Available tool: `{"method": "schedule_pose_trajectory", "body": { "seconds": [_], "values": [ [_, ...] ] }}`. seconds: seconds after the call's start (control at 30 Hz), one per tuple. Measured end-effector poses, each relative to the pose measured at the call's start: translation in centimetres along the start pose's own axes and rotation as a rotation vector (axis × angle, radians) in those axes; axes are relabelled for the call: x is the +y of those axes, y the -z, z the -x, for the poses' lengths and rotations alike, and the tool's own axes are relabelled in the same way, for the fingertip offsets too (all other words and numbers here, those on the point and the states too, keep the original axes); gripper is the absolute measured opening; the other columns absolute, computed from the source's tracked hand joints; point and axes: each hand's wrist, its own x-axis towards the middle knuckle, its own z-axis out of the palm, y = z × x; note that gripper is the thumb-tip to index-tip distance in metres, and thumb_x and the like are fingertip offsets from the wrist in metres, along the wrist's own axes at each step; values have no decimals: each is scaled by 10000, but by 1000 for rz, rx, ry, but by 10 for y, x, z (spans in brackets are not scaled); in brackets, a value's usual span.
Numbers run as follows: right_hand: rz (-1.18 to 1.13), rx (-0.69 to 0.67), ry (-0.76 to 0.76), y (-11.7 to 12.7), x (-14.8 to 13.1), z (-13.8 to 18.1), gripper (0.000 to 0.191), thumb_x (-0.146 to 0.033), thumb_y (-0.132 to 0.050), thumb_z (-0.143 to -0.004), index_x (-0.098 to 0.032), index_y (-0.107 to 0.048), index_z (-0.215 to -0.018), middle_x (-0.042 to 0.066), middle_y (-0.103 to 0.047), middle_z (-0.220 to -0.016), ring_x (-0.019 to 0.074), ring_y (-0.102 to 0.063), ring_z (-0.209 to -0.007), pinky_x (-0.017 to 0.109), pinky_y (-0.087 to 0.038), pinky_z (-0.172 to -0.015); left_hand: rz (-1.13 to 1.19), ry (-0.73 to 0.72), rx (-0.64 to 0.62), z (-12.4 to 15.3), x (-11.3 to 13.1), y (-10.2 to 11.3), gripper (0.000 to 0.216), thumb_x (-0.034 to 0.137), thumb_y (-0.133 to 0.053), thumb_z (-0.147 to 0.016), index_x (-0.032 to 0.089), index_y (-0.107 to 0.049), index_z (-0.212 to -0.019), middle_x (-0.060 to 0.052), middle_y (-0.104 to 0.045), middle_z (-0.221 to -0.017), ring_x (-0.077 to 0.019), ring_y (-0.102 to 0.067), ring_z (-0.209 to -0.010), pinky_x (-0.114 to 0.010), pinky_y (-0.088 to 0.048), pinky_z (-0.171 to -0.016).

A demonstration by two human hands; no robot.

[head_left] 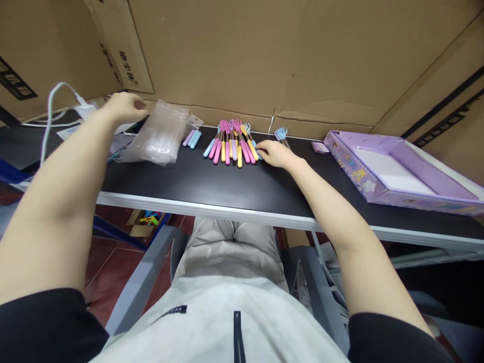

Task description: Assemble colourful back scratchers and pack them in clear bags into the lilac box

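Note:
A fanned row of small claw-headed back scratchers [227, 151] with pink, yellow, purple and blue handles lies on the black table. At the row's right end, my right hand [275, 154] has its fingers closed at a light blue handle. Just behind that hand are more back scratchers with blue claws [281, 133]. My left hand [126, 107] is raised at the far left with curled fingers; whether anything is in them is hidden. Beside it lie clear plastic bags [161, 133]. Between bags and row rest purple and blue handles [195, 139].
A shallow purple printed box [378, 189] sits at the right, with a small pink card [319, 147] near its corner. Cardboard walls [242, 55] stand behind the table. A white cable [49, 111] loops at the left. The table's pale front edge [212, 210] runs before my lap.

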Motion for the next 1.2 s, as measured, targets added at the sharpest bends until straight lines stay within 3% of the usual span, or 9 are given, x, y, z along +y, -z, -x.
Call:
{"method": "schedule_pose_trajectory", "body": {
  "seconds": [0.1, 0.2, 0.33, 0.43, 0.63, 0.87, 1.03, 1.2],
  "values": [
    [-4, 21, 12, 2, -1, 1, 435, -143, -456, -1027, -100, -756, -1340, 162, -719, -1404, 281, -679, -1306, 372, -499, -1128, 94, -226, 17, 8, 50, -1, 475, 185, -512, -1011, 14, -657, -1430, -152, -709, -1436, -241, -632, -1335, -295, -417, -1186],
    [-10, 30, 24, 3, -2, 2, 431, -145, -448, -1028, -104, -762, -1321, 161, -723, -1393, 283, -680, -1297, 379, -500, -1123, 53, -402, -72, 14, 99, -14, 428, 222, -582, -956, 87, -761, -1320, -137, -764, -1338, -286, -672, -1297, -327, -461, -1161],
    [-11, 44, 27, 2, 0, 1, 413, -144, -474, -1012, -121, -774, -1296, 151, -730, -1379, 272, -680, -1283, 359, -494, -1118, 78, -307, -380, 19, 146, -33, 173, 245, -742, -783, 217, -856, -910, -91, -813, -918, -332, -771, -1068, -352, -574, -979],
    [-8, 57, 27, 1, 2, 1, 415, -153, -480, -1006, -123, -773, -1298, 152, -730, -1373, 270, -682, -1270, 355, -493, -1116, 90, -209, -442, 21, 164, -41, 120, 273, -775, -751, 195, -837, -818, -128, -776, -779, -377, -779, -1001, -398, -599, -922],
    [6, 45, 45, 0, 0, 1, 435, -146, -448, -1023, -101, -764, -1317, 164, -721, -1389, 284, -679, -1300, 369, -492, -1132, 231, -74, -494, 18, 168, -50, 304, 293, -701, -872, 111, -818, -1085, -162, -796, -833, -344, -799, -982, -376, -625, -885],
    [-22, 43, 32, -4, -4, 0, 434, -132, -478, -1023, -93, -758, -1352, 176, -736, -1364, 313, -700, -1284, 392, -518, -1113, 387, 11, -376, 17, 157, -65, 417, 399, -786, -868, 109, -789, -1167, -175, -806, -1029, -315, -786, -1003, -320, -635, -813],
    [-17, 46, 39, -6, -5, 0, 447, -129, -487, -1020, -108, -748, -1383, 168, -741, -1361, 308, -709, -1270, 396, -524, -1106, 420, 18, -301, 16, 156, -74, 355, 399, -763, -865, 104, -785, -1061, -128, -755, -827, -285, -757, -850, -323, -592, -711],
    [-15, 50, 40, -7, -5, -1, 451, -128, -487, -1013, -112, -750, -1380, 160, -747, -1353, 305, -709, -1268, 392, -529, -1100, 424, -22, -267, 19, 156, -76, 259, 381, -681, -866, 138, -769, -862, -27, -520, -514, -247, -648, -620, -328, -511, -618]
  ]
}}
